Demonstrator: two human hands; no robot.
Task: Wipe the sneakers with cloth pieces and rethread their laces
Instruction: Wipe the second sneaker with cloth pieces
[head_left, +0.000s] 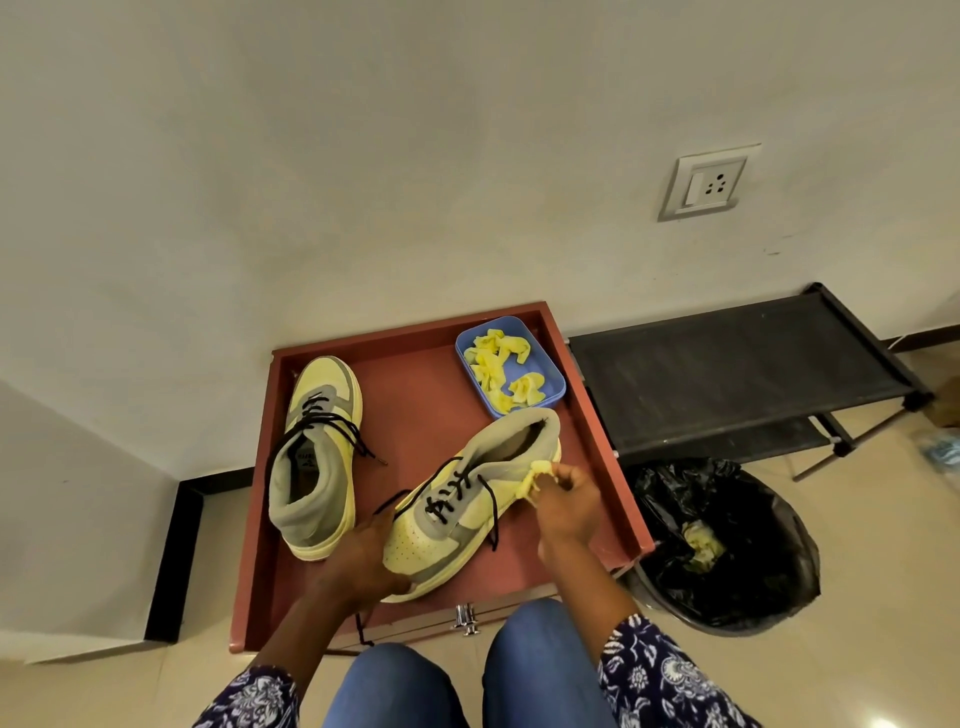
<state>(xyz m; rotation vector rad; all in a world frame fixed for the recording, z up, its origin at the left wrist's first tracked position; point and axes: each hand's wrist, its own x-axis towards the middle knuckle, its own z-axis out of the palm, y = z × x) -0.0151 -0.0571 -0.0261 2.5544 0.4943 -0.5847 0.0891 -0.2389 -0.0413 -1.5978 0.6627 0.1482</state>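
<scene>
Our left hand (363, 558) grips the perforated toe of the yellow sneaker (467, 499) lying in the raised-rim red tray (613, 467) (bare floor mid-tray), while our right hand (563, 501) pinches a crumpled yellow cloth (535, 475) against its side.

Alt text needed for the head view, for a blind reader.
A right hand rubs a yellow cloth piece on a yellow-grey laced sneaker steadied by the left hand, over a red-brown wooden tray holding its upright mate and a blue cloth tub.

Yellow-grey sneakers (405, 488), black laces (332, 421)
</scene>
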